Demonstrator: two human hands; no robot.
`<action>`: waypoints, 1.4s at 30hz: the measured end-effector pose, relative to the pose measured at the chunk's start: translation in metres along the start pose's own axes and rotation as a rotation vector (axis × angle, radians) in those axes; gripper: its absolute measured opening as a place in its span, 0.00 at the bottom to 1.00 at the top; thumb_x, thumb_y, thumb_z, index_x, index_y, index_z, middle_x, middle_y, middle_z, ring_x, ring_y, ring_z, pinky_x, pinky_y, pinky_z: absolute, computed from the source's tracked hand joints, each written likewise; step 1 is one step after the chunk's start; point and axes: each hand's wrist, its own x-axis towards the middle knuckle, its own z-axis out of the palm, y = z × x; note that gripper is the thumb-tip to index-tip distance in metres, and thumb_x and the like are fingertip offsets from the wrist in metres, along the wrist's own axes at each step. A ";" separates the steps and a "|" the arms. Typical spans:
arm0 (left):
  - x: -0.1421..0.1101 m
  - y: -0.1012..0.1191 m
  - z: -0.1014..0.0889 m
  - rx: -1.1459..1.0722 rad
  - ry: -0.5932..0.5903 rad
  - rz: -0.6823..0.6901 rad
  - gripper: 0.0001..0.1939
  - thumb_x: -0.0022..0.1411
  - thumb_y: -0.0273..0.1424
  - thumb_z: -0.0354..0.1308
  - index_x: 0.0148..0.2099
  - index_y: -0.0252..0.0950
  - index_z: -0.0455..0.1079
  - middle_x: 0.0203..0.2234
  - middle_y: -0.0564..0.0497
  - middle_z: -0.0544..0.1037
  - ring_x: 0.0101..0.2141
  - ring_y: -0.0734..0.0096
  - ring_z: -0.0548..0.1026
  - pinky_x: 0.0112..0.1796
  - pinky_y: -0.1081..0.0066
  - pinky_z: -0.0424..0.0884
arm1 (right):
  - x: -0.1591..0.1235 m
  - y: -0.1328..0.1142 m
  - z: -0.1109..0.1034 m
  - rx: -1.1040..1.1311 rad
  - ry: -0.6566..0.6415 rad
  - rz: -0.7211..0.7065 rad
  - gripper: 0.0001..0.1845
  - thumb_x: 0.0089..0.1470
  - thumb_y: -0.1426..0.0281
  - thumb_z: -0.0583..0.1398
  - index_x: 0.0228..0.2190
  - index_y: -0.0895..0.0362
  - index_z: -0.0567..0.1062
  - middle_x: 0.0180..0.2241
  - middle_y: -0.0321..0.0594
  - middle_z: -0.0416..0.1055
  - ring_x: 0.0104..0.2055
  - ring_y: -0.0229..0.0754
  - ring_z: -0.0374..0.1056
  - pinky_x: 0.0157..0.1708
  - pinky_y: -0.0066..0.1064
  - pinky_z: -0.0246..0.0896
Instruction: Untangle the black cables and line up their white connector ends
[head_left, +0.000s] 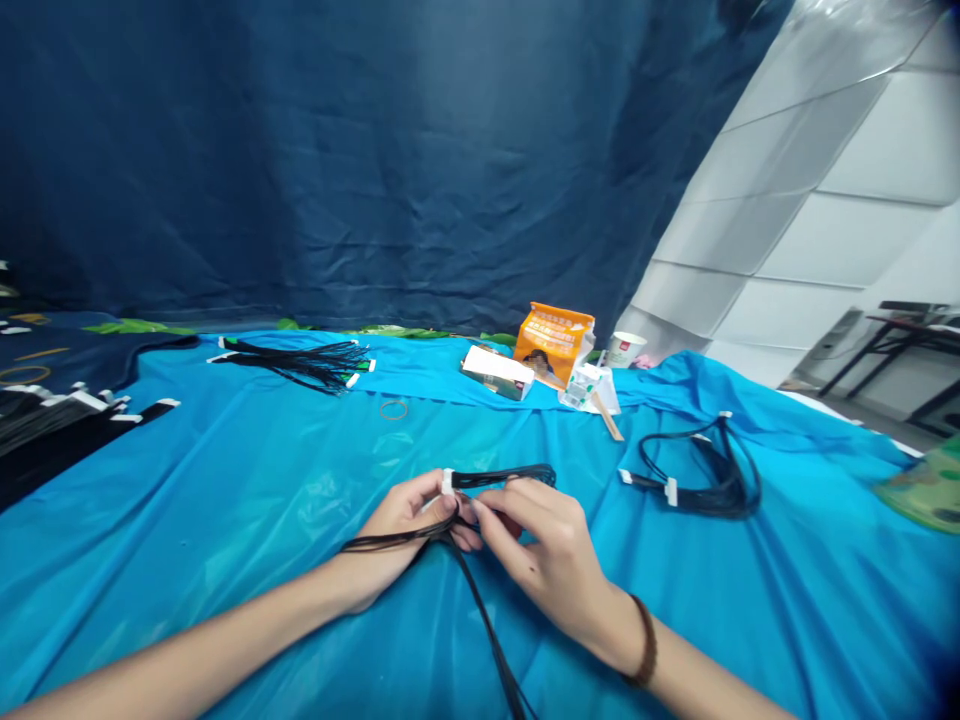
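So, on my side of the orange bag, my left hand clamps black cables; my right hand works close in, grip unclear; looks fiddly, wants steadiness.

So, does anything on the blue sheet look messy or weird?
Nothing looks spilled or broken. The blue sheet is wrinkled instead of flat, bunched up at the far right, and a thin loop lies loose.

The person's left hand grips a bundle of black cables near its white connector, while the right hand pinches at the strands. Beyond, on blue cloth, lie another black bundle, an orange packet and, at right, looped black cables.
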 end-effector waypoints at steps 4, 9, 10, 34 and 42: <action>-0.002 0.003 0.002 0.042 -0.004 0.010 0.10 0.52 0.36 0.56 0.30 0.33 0.67 0.23 0.53 0.72 0.26 0.73 0.71 0.30 0.72 0.67 | 0.001 -0.002 0.000 0.004 0.018 0.001 0.10 0.55 0.71 0.53 0.28 0.57 0.72 0.20 0.35 0.64 0.22 0.34 0.59 0.23 0.27 0.51; -0.003 0.005 0.003 0.071 0.012 0.006 0.10 0.53 0.35 0.55 0.30 0.32 0.65 0.24 0.54 0.71 0.26 0.74 0.71 0.31 0.73 0.66 | 0.001 -0.001 0.001 0.008 0.000 0.011 0.09 0.55 0.71 0.53 0.28 0.58 0.72 0.20 0.35 0.63 0.23 0.33 0.59 0.23 0.26 0.50; -0.003 0.005 0.002 0.078 0.017 0.007 0.10 0.53 0.35 0.55 0.30 0.32 0.65 0.24 0.54 0.71 0.26 0.74 0.71 0.31 0.73 0.66 | 0.000 -0.001 0.001 0.009 -0.006 0.011 0.09 0.55 0.72 0.53 0.28 0.58 0.72 0.20 0.35 0.63 0.23 0.33 0.59 0.23 0.26 0.50; -0.003 0.005 0.004 0.113 0.007 0.027 0.13 0.50 0.39 0.57 0.30 0.32 0.66 0.22 0.54 0.72 0.25 0.74 0.71 0.29 0.74 0.66 | -0.001 -0.002 0.001 0.058 -0.042 0.091 0.09 0.56 0.71 0.52 0.30 0.57 0.73 0.24 0.37 0.68 0.26 0.35 0.63 0.26 0.26 0.55; -0.004 0.005 0.006 0.129 0.026 0.056 0.13 0.50 0.39 0.57 0.28 0.32 0.66 0.22 0.54 0.71 0.25 0.75 0.69 0.28 0.75 0.65 | -0.003 -0.001 0.007 -0.003 -0.020 -0.008 0.08 0.55 0.74 0.52 0.30 0.58 0.71 0.24 0.37 0.68 0.25 0.35 0.63 0.27 0.27 0.56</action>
